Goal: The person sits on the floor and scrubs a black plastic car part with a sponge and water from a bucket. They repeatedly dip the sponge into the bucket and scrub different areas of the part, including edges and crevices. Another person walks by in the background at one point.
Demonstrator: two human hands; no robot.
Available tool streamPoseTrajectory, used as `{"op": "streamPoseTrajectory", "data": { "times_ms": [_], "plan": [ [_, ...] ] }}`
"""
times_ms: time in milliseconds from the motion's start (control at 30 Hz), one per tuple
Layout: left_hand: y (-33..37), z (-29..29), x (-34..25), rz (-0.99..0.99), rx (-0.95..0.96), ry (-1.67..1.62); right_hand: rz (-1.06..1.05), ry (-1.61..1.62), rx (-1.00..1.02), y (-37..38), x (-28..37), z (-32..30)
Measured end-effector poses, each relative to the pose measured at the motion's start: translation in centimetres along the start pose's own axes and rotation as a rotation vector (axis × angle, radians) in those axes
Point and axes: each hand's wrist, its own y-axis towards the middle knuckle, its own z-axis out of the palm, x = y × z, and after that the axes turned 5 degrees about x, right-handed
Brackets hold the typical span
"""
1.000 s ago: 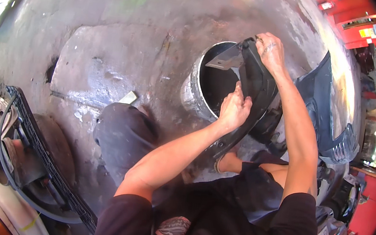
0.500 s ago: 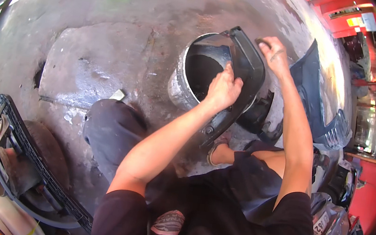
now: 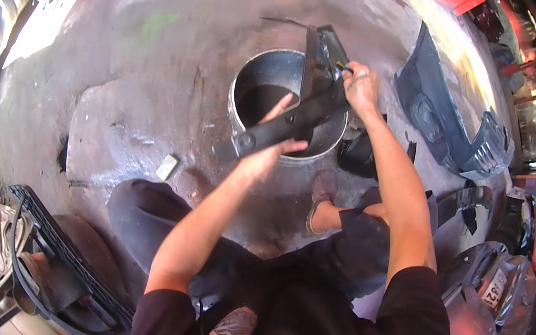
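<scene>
A long, bent black plastic car part [image 3: 301,115] lies slantwise over the mouth of a round metal bucket [image 3: 268,68]. My left hand [image 3: 266,158] grips the part from beneath, its fingers on the far edge and its thumb on the near one; the palm is hidden under the plastic. At the bend near the part's far end, my right hand [image 3: 360,90] is closed in a pinch on a small dark pad [image 3: 342,66] with a yellowish edge. The pad's exact kind is unclear. It is against or very near the part's surface.
A blue-grey car bumper [image 3: 430,114] lies on the floor at right, with a black plastic piece [image 3: 358,155] by the bucket. A pale block [image 3: 166,167] rests near my left knee. A black grille [image 3: 63,251] is at lower left, wrapped bumper parts [image 3: 500,290] lower right.
The black part has turned from steep to slanting across the bucket, its near end swung left. My left hand has shifted under it. My right hand has come down and left onto the part.
</scene>
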Motion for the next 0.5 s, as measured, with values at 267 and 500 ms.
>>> {"op": "streamPoseTrajectory", "data": {
  "times_ms": [267,500],
  "plan": [
    [2.0,4.0,-1.8,0.421,-0.338,0.130,0.104,0.082,-0.068,-6.0,2.8,1.6],
    [4.2,-0.3,-5.9,0.358,-0.225,-0.081,-0.149,0.087,-0.125,-4.9,1.3,-5.7]
  ]
}}
